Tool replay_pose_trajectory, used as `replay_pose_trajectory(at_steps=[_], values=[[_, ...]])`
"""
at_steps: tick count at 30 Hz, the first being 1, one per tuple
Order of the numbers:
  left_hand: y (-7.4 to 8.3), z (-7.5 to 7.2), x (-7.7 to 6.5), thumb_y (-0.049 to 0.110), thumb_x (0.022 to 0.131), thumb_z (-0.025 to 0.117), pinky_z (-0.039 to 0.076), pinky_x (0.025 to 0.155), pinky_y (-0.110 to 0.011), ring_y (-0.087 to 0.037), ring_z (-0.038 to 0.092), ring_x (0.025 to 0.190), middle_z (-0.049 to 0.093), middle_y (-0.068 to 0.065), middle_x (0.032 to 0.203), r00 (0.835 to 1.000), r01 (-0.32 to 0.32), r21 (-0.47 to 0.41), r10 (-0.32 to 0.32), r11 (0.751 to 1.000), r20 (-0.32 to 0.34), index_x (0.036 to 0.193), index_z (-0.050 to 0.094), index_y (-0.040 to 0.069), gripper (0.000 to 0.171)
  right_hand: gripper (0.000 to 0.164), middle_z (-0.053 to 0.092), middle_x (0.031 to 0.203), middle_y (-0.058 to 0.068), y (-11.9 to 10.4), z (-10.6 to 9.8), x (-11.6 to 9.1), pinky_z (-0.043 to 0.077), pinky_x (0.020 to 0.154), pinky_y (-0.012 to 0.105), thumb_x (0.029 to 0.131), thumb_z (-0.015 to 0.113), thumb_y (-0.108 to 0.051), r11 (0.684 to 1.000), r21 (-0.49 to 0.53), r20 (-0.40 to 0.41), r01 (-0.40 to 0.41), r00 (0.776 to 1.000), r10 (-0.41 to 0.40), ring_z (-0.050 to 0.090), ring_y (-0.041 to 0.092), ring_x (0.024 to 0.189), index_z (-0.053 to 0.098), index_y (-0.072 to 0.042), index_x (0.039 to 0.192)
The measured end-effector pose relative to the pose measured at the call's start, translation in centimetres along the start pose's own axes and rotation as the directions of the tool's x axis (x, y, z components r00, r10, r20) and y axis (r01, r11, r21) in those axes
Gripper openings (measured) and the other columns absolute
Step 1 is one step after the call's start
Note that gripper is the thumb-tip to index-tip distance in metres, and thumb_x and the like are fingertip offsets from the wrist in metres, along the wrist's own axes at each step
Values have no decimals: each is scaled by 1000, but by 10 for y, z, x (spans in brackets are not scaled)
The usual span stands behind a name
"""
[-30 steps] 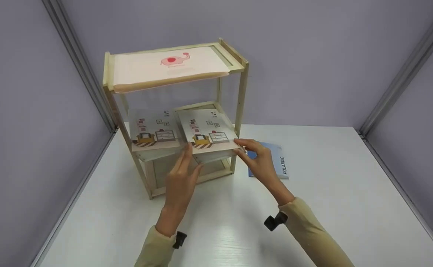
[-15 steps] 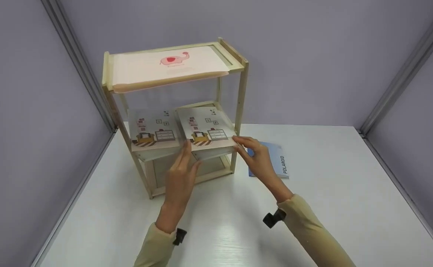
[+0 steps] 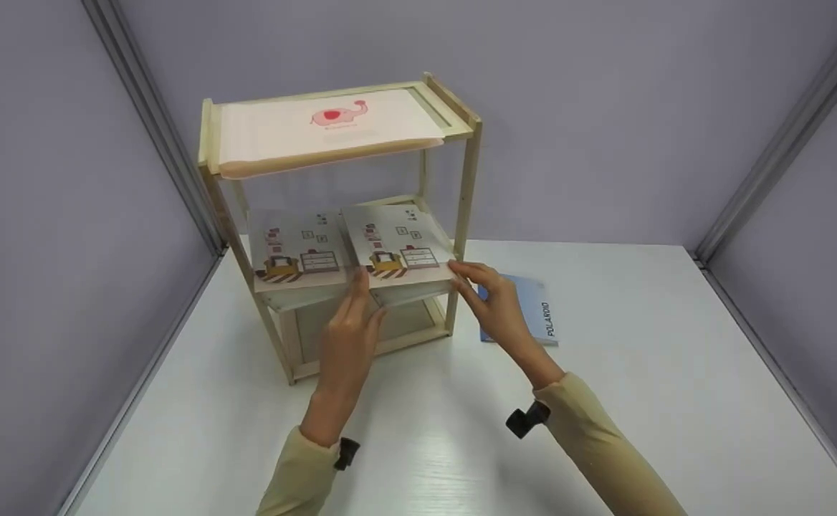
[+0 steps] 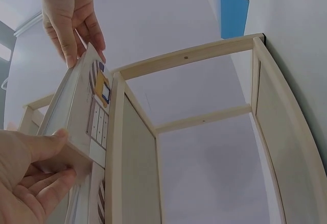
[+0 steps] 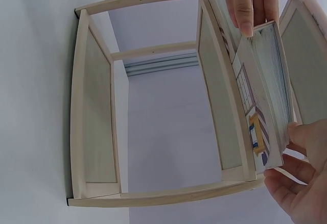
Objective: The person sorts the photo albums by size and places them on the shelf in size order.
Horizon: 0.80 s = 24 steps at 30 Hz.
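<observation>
A white album (image 3: 400,247) with furniture drawings on its cover lies on the right of the middle level of a small wooden shelf (image 3: 466,186). My right hand (image 3: 501,308) pinches its front right corner between thumb and fingers. At the front left corner, my left hand (image 3: 345,351) grips it, thumb on one face and fingers on the other in the left wrist view. Just left of it rests a look-alike album (image 3: 297,247). In the right wrist view the held album's page edges (image 5: 270,76) show between its covers.
A pink-white album with an elephant (image 3: 282,136) lies on the top level, its front edge overhanging. On the white table (image 3: 641,373), right of the shelf, lies a blue album marked POLAROID (image 3: 533,301). Grey-lilac walls (image 3: 605,122) enclose the table.
The held album has slid slightly back, deeper onto the middle level, and both hands have moved forward with it. The other albums and the shelf stay put.
</observation>
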<state>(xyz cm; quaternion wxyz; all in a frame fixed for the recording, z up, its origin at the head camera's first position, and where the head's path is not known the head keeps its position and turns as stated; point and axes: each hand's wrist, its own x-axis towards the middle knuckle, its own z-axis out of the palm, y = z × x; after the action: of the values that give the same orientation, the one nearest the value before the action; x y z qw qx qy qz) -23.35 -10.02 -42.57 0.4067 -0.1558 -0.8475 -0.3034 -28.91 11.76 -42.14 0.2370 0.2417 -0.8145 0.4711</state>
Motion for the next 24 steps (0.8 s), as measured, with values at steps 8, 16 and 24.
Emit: replay_pose_trajectory(at_steps=[8,16,24], values=[[-2,0,2,7,81,70,53,80,-35,-34,55,112,48,-21,134,1000,18,-27,-18,999,17,135,43,-4,62,27,65,115,7,-1,1,2,48,93,35,89,62,-18,1000,-16,-13,0,1000,-1,60,22,108,67,-10,113],[-5,1,4,5,80,70,50,88,-36,-33,50,120,47,-22,135,1000,9,-37,-8,999,8,134,44,-6,60,23,68,109,7,-1,2,6,50,88,31,86,65,-16,1000,-17,-40,-3,999,3,62,20,104,70,-9,107],[-8,3,5,4,80,69,51,87,-34,-34,49,121,45,-25,135,1000,13,-68,-12,998,7,133,44,-7,59,22,69,106,6,-3,3,10,52,85,34,85,66,-16,998,-47,-43,-37,998,35,64,20,98,71,-9,105]])
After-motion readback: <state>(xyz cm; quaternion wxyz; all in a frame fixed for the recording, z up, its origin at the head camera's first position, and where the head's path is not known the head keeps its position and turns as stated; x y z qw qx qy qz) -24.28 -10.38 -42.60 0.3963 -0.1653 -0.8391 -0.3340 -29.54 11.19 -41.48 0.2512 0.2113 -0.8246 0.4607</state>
